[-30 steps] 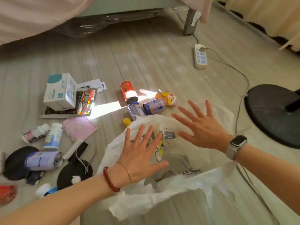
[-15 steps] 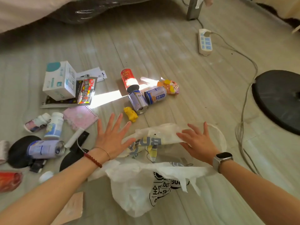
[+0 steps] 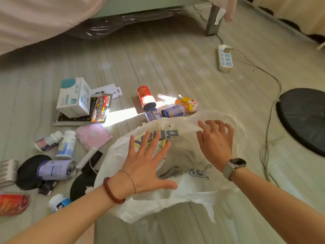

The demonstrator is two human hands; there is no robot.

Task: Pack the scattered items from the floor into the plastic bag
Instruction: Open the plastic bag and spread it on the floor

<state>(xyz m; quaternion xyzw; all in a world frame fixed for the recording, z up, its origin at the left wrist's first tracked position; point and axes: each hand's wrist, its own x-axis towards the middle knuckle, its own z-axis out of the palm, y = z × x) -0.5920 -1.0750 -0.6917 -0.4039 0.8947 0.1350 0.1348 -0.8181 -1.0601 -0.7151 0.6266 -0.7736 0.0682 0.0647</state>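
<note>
On floor: plastic bag (image 3: 175, 199) under 2 hands, contents unclear.

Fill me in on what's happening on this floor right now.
A person is opening a white plastic bag on the floor. The left hand lies flat with fingers spread on the bag, while the right hand curls its fingers around the bag's upper edge. Nothing looks packed yet: cans, a white box, a pink notebook and bottles lie scattered beside the bag.
</note>
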